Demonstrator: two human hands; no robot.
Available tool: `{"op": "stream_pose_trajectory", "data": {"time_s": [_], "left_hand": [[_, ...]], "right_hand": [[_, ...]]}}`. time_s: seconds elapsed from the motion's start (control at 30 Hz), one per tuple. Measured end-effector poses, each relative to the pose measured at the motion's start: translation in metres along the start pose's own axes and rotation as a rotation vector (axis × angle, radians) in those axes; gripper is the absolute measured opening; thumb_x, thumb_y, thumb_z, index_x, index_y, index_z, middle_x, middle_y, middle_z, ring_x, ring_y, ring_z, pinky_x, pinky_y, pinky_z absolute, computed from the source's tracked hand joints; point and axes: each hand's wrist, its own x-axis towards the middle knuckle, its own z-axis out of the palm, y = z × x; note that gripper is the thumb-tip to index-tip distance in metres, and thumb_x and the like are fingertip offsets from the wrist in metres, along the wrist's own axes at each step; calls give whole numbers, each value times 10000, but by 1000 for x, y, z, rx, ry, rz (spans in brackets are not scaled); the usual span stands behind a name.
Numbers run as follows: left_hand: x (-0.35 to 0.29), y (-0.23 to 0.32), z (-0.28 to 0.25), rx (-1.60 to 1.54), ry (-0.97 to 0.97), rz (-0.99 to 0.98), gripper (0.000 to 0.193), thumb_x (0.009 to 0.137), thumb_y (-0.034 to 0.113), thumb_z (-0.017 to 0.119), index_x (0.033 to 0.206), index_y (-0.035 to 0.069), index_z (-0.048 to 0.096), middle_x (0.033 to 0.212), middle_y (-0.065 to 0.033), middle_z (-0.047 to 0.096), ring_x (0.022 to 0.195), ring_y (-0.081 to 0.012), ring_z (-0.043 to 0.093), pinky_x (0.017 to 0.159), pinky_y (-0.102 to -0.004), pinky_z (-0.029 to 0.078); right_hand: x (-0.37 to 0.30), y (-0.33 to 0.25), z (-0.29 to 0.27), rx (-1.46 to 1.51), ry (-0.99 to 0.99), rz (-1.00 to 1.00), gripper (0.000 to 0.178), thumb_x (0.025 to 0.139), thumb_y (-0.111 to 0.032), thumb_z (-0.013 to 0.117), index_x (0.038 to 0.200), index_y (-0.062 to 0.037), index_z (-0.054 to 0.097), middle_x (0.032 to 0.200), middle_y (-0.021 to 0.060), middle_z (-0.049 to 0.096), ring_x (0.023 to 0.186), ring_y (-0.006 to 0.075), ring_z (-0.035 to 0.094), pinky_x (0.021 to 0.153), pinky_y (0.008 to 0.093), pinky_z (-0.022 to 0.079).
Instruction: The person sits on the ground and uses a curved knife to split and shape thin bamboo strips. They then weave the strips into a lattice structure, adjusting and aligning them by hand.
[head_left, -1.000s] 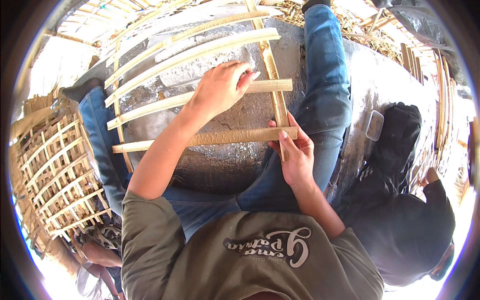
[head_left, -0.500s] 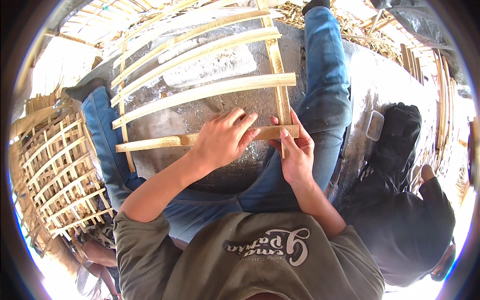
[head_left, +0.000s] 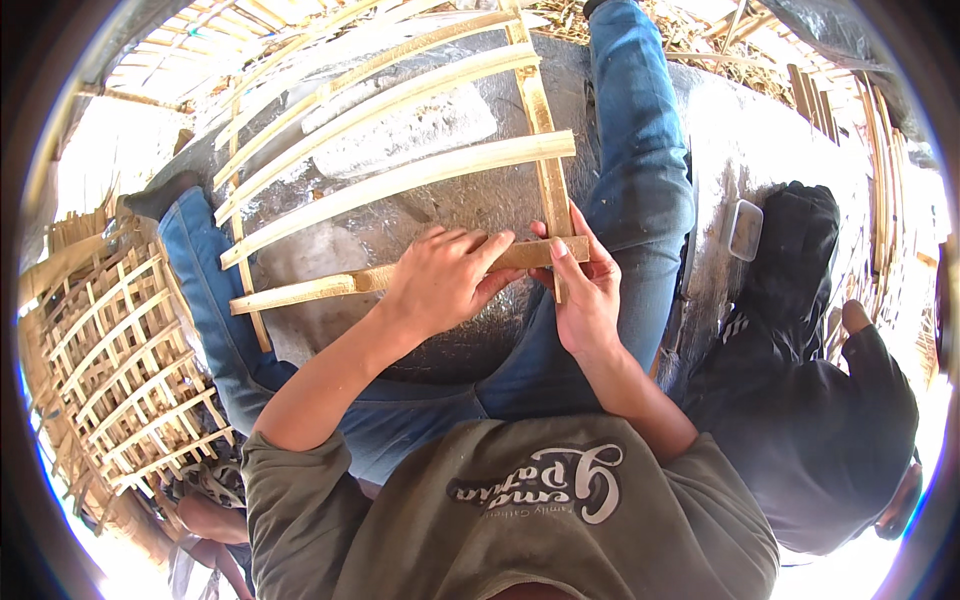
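Observation:
A ladder-like frame of pale bamboo slats lies across my lap, its long slats crossing two side strips. My left hand [head_left: 438,278] is closed around the middle of the nearest slat [head_left: 300,292], fingers over its top and thumb by the lower edge. At that slat's right end, my right hand [head_left: 588,300] pinches the corner where it meets the right side strip [head_left: 541,120], thumb pressed on the near face. Fingers of the right hand reach behind the joint and are partly hidden. Another slat [head_left: 400,195] runs just beyond my hands.
My jeans-clad legs [head_left: 640,150] spread either side of the frame. A whitish block [head_left: 410,130] lies beneath the far slats. To the right are a clear plastic container [head_left: 745,230] and a person in black [head_left: 800,430]. Stacked lattice frames [head_left: 130,370] stand at left.
The frame appears slightly further left and up in the picture. My left fingers have come down onto the slat, and my right thumb has shifted higher over the joint.

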Motion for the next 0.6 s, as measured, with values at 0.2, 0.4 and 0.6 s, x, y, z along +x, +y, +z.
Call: {"op": "stream_pose_trajectory", "data": {"time_s": [0.2,0.4,0.6], "left_hand": [[0,1,-3,-34,-22,8,395,885,302,747,1147,25,644,872,-131,716,799,-306,705,725,-422,537],[-1,3,-4,-71,-53,1,380,870,255,756,1137,11,640,857,-137,711,786,-326,697,722,-433,532],[0,4,-4,-24,-29,-1,443,920,340,698,1226,29,622,1064,-169,684,960,-310,673,792,-436,518]], "right_hand": [[0,-2,0,58,0,7,511,1009,-70,620,1486,-1,452,1196,193,696,1063,235,702,923,385,601],[3,-1,0,104,-37,-3,501,1016,-63,606,1481,29,443,1177,220,693,1060,260,703,977,395,572],[2,2,1,107,-9,-35,500,1014,-51,606,1482,27,445,1181,211,693,1067,254,700,981,388,566]]}}
